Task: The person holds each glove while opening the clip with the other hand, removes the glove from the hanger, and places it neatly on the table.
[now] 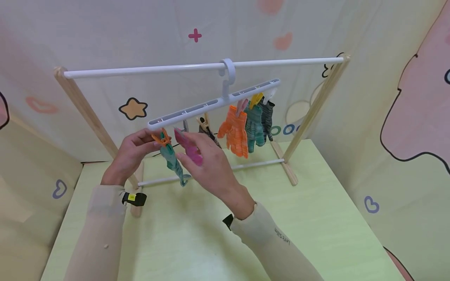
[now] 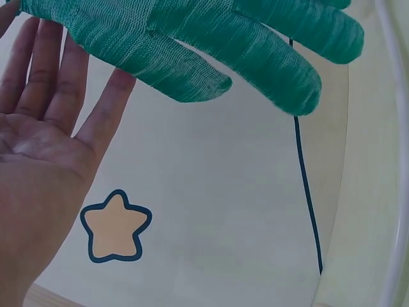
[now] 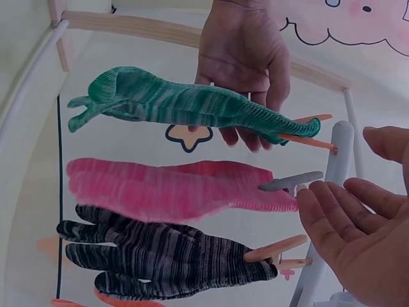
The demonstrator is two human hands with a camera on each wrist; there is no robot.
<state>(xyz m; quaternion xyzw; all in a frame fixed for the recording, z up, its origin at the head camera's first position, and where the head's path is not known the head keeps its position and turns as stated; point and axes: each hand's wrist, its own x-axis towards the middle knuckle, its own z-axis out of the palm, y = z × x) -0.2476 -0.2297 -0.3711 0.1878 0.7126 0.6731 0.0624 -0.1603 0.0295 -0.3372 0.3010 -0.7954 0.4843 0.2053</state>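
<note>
My left hand (image 1: 131, 152) is beside a green knit glove (image 3: 192, 105), which hangs by an orange clothespin (image 1: 163, 138) from the near left end of a pale hanger (image 1: 197, 109). In the left wrist view its fingers are extended behind the glove's cuff. My right hand (image 1: 214, 168) is by a pink glove (image 3: 166, 188), held up by a grey clothespin (image 3: 291, 181). The right fingertips are right at that clothespin and the glove's cuff, fingers fairly straight. A striped black glove (image 3: 166, 256) hangs beside it from a beige clothespin (image 3: 278, 248).
Farther along hang an orange glove (image 1: 235, 130), a teal glove (image 1: 254, 127) and a dark glove (image 1: 268, 117). The hanger hooks over the white rod (image 1: 151, 70) of a wooden-legged rack (image 1: 313, 109) on a pale green table (image 1: 197, 242). A printed curtain (image 1: 140, 39) stands behind.
</note>
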